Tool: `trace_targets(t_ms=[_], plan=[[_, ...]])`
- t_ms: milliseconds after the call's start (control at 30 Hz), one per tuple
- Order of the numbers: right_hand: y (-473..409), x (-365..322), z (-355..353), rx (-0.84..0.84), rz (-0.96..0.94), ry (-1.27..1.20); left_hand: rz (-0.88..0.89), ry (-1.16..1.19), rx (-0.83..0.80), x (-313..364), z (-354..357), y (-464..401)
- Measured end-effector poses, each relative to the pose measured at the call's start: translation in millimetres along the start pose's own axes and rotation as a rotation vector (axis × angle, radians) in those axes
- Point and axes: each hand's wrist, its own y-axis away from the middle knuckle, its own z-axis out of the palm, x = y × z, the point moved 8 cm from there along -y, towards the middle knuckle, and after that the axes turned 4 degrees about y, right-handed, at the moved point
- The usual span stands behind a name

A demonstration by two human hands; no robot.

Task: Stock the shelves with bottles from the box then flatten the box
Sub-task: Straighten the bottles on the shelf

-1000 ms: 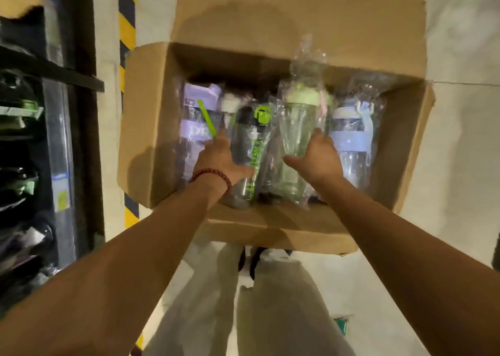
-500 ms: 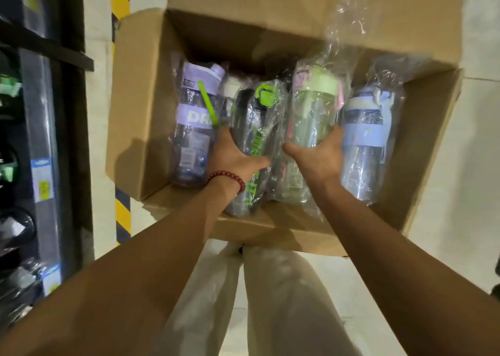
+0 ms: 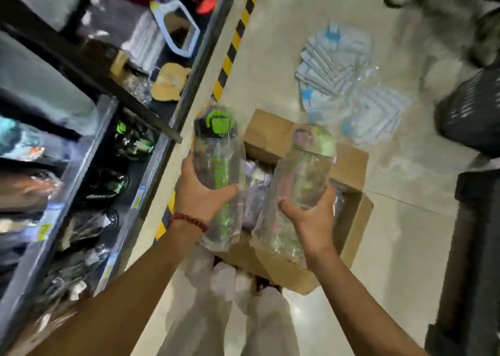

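Note:
My left hand (image 3: 201, 198) grips a plastic-wrapped dark bottle with a bright green cap (image 3: 216, 150), held upright above the cardboard box (image 3: 354, 220). Around a wrapped clear bottle with a pale green lid (image 3: 305, 174), my right hand (image 3: 311, 215) is closed from below. Both bottles are lifted clear of the box, which stands open on the floor beneath them. More wrapped bottles (image 3: 255, 190), purple ones among them, lie inside between my hands.
Dark metal shelves (image 3: 89, 166) with wrapped bottles and other goods run along the left. A yellow-black floor stripe (image 3: 235, 41) borders them. Blue-white packets (image 3: 338, 57) lie on the floor beyond the box; a black basket (image 3: 470, 112) stands at right.
Both hands have lifted their bottles up out of the box. The view has swung up and left, bringing the shelves and the floor beyond the box into sight.

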Motion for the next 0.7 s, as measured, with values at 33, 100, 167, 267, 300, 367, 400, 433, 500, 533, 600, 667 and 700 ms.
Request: trace_targets(t_ms=[33,100,167,267,300,367,400,433,500,533,600,667,700], plan=[[7,-26,-4,-0.014,-0.049,0.009,0.028,0.028,0.048,20,-16,10],[23,-77,-9,-0.055,-0.161,0.031,0.094,0.116,0.125,58,-47,33],[44,-123,-12,-0.126,-0.261,0.016,0.147,0.194,0.179,89,-77,56],[78,-190,-10,-0.254,-0.42,-0.013,0.203,0.279,0.243,125,-125,89],[88,-209,-6,-0.299,-0.448,-0.017,0.214,0.302,0.259,135,-140,99],[108,-242,5,-0.38,-0.505,-0.029,0.238,0.313,0.322,149,-171,121],[118,-256,12,-0.418,-0.534,-0.026,0.254,0.306,0.372,156,-187,132],[129,-269,20,-0.461,-0.559,-0.02,0.266,0.301,0.429,162,-203,144],[149,-291,35,-0.542,-0.608,-0.004,0.271,0.302,0.519,167,-231,166],[159,-300,41,-0.573,-0.64,0.003,0.268,0.309,0.551,168,-244,177],[180,-317,56,-0.623,-0.708,0.021,0.274,0.331,0.609,168,-268,197],[198,-332,73,-0.654,-0.776,0.054,0.283,0.353,0.658,168,-290,212],[206,-338,83,-0.676,-0.801,0.074,0.285,0.358,0.678,168,-300,218]])
